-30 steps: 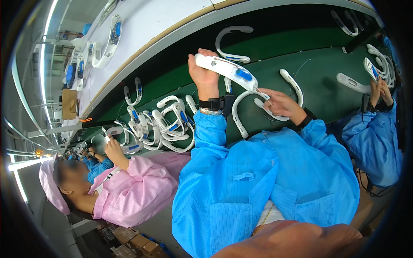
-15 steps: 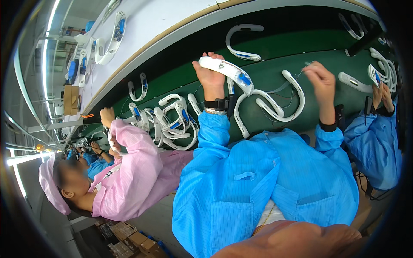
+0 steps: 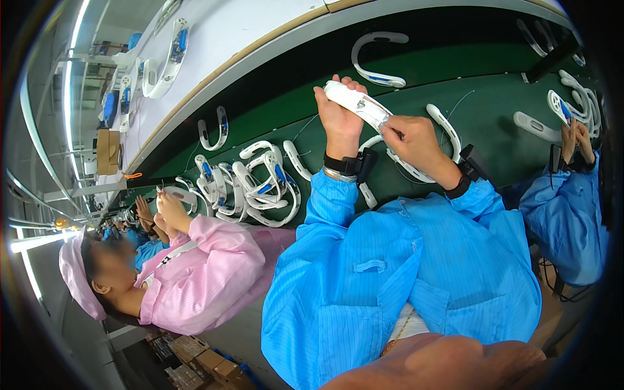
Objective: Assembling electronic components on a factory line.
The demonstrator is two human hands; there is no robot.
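My left hand (image 3: pixel 342 123) holds the curved white plastic piece (image 3: pixel 351 97): its rounded upper end lies across the palm side of my fingers (image 3: pixel 347 80), whose tips show past its far edge, while my thumb stands out to the left of it. A small greyish part (image 3: pixel 361 104) shows on the piece's face, between my two hands. The piece slants down to the right, and its lower end meets the fingertips of my right hand (image 3: pixel 416 144). Those fingers are bent in and drawn narrow, back of the hand upward; what they pinch is hidden, so I cannot tell whether they grip the end or only touch it. The piece is up off the dark green surface (image 3: pixel 497 101).

A slim white curved strip (image 3: pixel 371 141) shows below the held piece; I cannot tell whether it joins on. Just right of my right hand lies a white curved arm (image 3: pixel 444 122), with a thin pale wire (image 3: pixel 463 103) near its top. A white hook-shaped piece (image 3: pixel 357 58) rests beyond my left fingertips. Left of my left wrist lies a heap of white curved pieces with blue parts (image 3: pixel 263 175).
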